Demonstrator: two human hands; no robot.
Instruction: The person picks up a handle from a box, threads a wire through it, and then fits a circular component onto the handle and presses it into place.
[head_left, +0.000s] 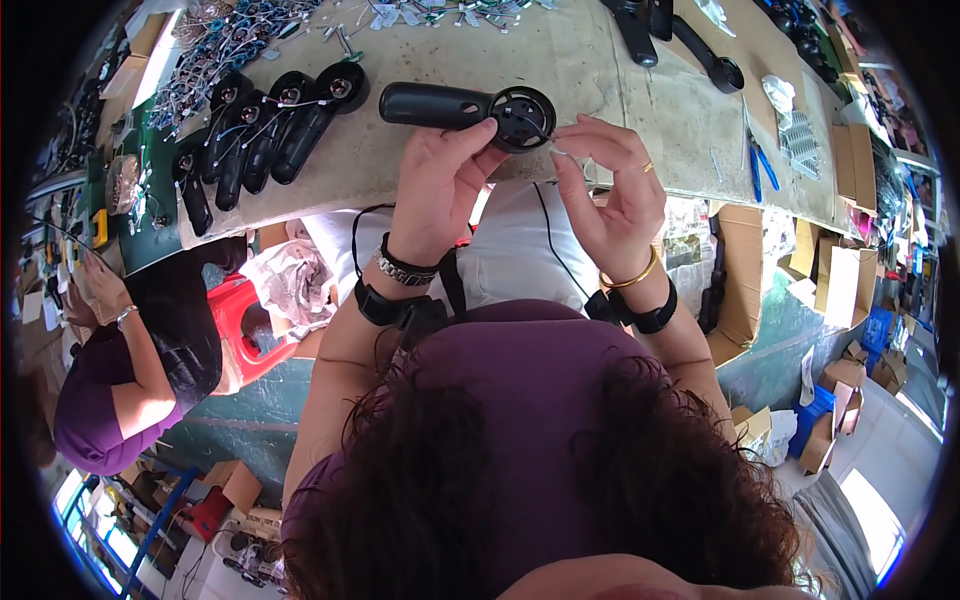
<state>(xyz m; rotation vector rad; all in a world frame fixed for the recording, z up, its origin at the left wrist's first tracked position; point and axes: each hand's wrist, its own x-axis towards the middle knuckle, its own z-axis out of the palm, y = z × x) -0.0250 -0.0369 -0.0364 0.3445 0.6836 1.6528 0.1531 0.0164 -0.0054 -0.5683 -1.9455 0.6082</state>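
My left hand grips a black handheld fan housing just above the worktable's near edge. Its handle points left, and its round open head faces up, with my thumb on the head's rim. At the head's right side, my right hand pinches with thumb and forefinger at the end of a thin wire that runs out of the head. The pinched tip is too small to make out clearly. Several similar black fan housings with wires lie to the left on the table.
Loose wired motors and small connector parts are heaped at the far side. Blue-handled pliers and more black housings lie right. A co-worker's hand is at the far left. A cardboard box stands below the table edge.
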